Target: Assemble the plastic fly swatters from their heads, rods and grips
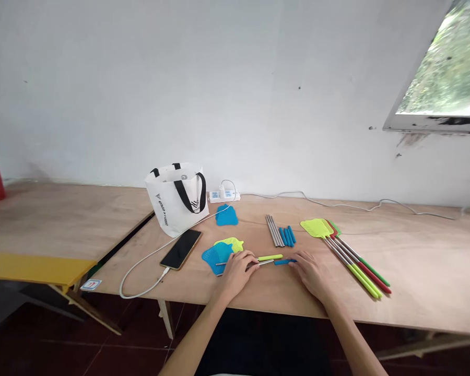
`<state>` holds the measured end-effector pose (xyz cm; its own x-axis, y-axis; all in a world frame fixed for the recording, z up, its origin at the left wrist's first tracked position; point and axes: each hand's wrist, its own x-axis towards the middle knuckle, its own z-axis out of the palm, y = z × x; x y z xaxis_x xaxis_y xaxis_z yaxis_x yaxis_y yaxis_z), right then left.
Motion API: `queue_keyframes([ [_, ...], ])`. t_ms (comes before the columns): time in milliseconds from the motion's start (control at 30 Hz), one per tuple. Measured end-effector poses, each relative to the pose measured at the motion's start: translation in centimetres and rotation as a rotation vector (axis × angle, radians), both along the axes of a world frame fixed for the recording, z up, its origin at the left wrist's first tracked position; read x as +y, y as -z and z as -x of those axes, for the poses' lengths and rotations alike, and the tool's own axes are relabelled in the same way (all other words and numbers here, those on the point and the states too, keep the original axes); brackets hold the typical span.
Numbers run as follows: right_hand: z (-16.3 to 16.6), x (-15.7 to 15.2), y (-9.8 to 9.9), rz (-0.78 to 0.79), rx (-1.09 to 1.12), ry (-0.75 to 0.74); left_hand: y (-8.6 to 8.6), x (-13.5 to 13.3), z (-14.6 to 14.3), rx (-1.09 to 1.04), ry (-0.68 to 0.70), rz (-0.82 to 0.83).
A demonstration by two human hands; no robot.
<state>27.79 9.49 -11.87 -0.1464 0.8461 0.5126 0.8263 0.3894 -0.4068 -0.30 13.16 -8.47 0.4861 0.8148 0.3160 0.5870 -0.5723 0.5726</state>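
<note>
My left hand point(238, 270) is curled on a thin metal rod point(263, 263) that lies on the wooden table point(415, 271), just right of a blue swatter head point(216, 257) and a yellow-green swatter head point(231, 243). My right hand point(311, 271) pinches a blue handle sleeve point(282, 261) at the rod's right end. A yellow-green handle point(270, 257) lies just behind the rod.
Several finished swatters point(348, 256) lie at the right. Metal rods point(273, 230) and blue sleeves point(288, 235) sit behind my hands, with another blue head point(226, 215). A white tote bag point(178, 198), a charging phone point(180, 249) and a power strip point(224, 196) stand left.
</note>
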Motion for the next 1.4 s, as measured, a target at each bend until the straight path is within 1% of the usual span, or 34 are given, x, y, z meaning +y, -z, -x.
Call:
queue_keyframes([
  [300,-0.1,0.1,0.4,-0.031,-0.007,0.005,-0.2,-0.1,0.0,0.000,0.024,-0.006],
  [467,-0.1,0.1,0.4,-0.034,0.003,-0.012,-0.4,-0.2,0.0,-0.030,0.079,-0.003],
  [567,0.8,0.1,0.4,0.001,0.012,-0.073,-0.3,-0.3,0.0,-0.055,0.114,0.012],
  [700,2.7,-0.2,0.2,0.065,-0.027,-0.182,0.1,-0.3,0.0,-0.089,0.153,0.034],
  [800,3.3,-0.3,0.0,0.057,-0.039,-0.185,0.3,-0.2,0.1,-0.106,0.138,0.040],
  [1000,3.2,-0.5,-0.3,0.024,-0.073,-0.155,0.4,-0.2,0.0,-0.122,0.158,0.063],
  [1067,3.4,-0.6,-0.4,0.023,-0.069,-0.141,0.4,-0.2,0.0,-0.105,0.151,0.046],
  [1167,3.6,-0.6,-0.5,0.050,-0.043,-0.166,0.5,-0.3,0.0,-0.061,0.127,-0.002],
  [1267,3.2,-0.3,0.0,0.093,-0.020,-0.171,0.5,-0.3,0.0,-0.030,0.097,-0.034],
  [1400,1.9,0.3,1.3,0.083,0.037,-0.102,0.3,-0.3,-0.1,-0.020,0.023,-0.021],
])
